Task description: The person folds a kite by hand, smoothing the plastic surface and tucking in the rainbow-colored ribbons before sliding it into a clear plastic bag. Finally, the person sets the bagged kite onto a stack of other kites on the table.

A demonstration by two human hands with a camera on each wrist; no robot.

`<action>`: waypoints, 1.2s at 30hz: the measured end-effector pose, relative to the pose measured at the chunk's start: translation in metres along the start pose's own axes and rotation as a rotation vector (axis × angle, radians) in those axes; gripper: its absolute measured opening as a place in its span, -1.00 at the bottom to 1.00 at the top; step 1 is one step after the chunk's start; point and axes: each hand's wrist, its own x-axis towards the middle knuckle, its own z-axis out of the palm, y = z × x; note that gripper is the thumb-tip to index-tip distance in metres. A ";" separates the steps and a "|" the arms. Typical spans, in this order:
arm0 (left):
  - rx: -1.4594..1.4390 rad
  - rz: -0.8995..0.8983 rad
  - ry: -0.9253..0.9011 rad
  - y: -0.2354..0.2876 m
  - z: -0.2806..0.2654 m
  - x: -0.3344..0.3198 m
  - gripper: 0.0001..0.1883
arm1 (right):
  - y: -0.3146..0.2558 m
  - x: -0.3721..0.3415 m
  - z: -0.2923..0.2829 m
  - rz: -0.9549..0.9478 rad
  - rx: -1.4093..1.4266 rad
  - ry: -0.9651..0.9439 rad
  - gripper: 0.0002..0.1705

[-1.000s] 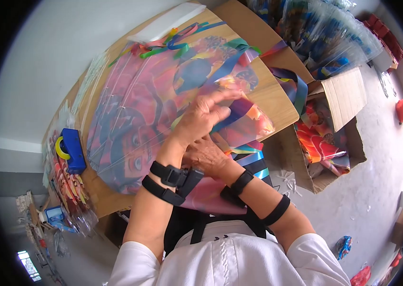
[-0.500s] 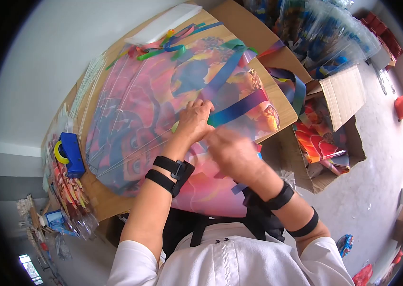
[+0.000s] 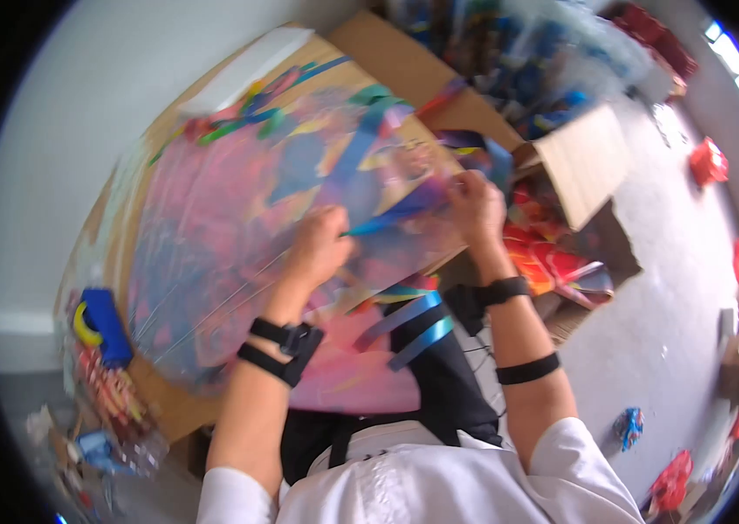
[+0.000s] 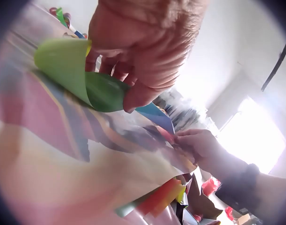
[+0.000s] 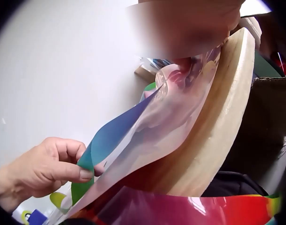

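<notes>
A multicoloured ribbon (image 3: 395, 217) stretches between the two hands above a stack of printed, translucent sheets (image 3: 203, 236). My left hand (image 3: 319, 249) pinches its green-blue part between thumb and fingers; in the left wrist view the green end (image 4: 63, 65) curls beyond that hand (image 4: 147, 47). Near the table's right edge, my right hand (image 3: 478, 210) pinches the other part, which looks reddish beside the right hand (image 4: 201, 145) in the left wrist view. The right wrist view shows the left thumb on the green part (image 5: 84, 164); there the right hand (image 5: 189, 28) is blurred, its fingertips partly hidden.
A blue tape dispenser (image 3: 106, 327) stands at the table's left edge. Coloured ribbons (image 3: 256, 118) and a white block (image 3: 247, 70) lie at the far side. An open cardboard box (image 3: 583, 166) with red printed pieces stands right of the table. More ribbons (image 3: 422, 336) hang over the near edge.
The hands, together before, have moved apart: the right went up and right to the table's edge, the left stayed over the sheets. The ribbon is now stretched between them. The head view has shifted.
</notes>
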 end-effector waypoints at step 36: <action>-0.465 -0.595 -0.440 -0.248 -0.189 -0.152 -0.58 | -0.013 -0.012 0.009 -0.341 -0.091 -0.306 -0.10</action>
